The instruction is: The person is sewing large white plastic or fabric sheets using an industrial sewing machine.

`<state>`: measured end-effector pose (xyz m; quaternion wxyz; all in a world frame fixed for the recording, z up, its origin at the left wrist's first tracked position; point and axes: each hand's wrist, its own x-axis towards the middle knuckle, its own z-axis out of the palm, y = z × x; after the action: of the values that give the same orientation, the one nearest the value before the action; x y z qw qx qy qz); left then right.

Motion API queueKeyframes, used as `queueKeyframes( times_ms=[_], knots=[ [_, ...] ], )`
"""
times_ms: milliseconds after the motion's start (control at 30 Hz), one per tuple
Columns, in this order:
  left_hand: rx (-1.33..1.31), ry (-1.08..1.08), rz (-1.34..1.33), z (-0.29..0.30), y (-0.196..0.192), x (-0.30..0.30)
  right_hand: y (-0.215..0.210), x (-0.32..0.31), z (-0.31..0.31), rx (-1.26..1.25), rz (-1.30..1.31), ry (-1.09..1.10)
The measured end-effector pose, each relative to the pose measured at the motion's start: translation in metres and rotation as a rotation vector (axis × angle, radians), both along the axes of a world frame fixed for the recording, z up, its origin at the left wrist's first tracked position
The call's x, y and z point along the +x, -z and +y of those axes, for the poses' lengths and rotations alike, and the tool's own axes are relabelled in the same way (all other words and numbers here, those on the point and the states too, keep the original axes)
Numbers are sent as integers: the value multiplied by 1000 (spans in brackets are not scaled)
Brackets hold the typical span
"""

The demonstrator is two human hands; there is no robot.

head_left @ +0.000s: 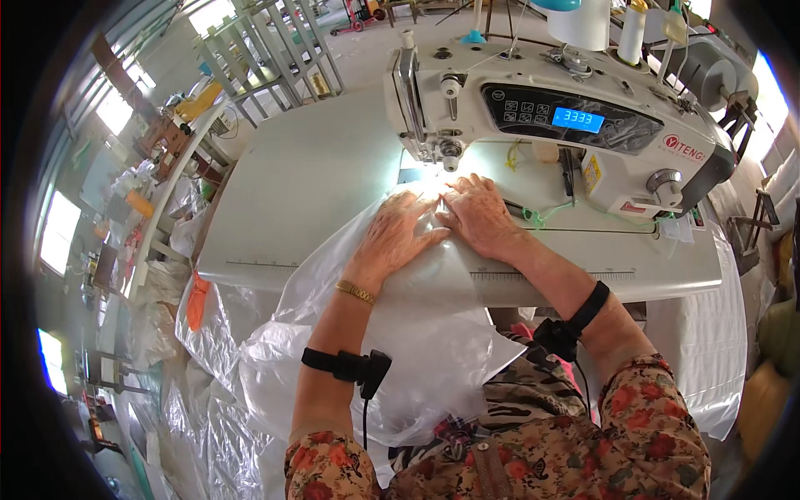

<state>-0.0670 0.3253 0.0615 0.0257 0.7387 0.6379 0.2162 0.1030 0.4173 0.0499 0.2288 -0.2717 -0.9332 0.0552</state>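
A white industrial sewing machine (pixel 500 108) stands on a pale worktable, its lamp glaring at the needle. Under the light, my left hand (pixel 398 227) and my right hand (pixel 482 215) meet close together in front of the presser foot. Both are closed on the edge of a translucent plastic sheet (pixel 425 325), fingers bent and thumbs pointing toward each other. The sheet drapes over the table's front edge into my lap. Glare hides the fingertips and the needle. A gold band circles my left wrist, and black straps are on both forearms.
Thread cones (pixel 632 33) stand on top of the machine at the back right. Green thread (pixel 542 218) and a dark slim tool (pixel 569 173) lie under the machine arm. More crumpled plastic (pixel 217 333) hangs at the left, beside an orange scrap (pixel 197 302). A metal rack (pixel 262 71) stands behind.
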Motion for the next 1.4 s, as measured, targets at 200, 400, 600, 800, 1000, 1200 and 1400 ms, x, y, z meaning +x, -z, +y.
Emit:
queueKeyframes(
  times_ms=[200, 400, 600, 800, 1000, 1200, 1400],
  knots=[
    [14, -10, -41, 13, -1, -5, -1, -1, 2, -32, -27, -2],
    [-22, -43, 18, 16, 1, -6, -3, -1, 1, 3, -14, 10],
    [-156, -103, -22, -13, -11, 9, -5, 0, 0, 0, -12, -8],
    [-24, -20, -38, -156, -6, 54, 1, -1, 0, 84, -44, 35],
    [-504, -339, 17, -311, 56, 61, 9, -2, 1, 255, 116, 19],
    [-659, -485, 107, -510, 179, 22, 10, 0, 2, 202, 75, 17],
    [-1274, -537, 199, -611, 180, 20, 12, 0, 3, 209, 83, 17]
  ],
)
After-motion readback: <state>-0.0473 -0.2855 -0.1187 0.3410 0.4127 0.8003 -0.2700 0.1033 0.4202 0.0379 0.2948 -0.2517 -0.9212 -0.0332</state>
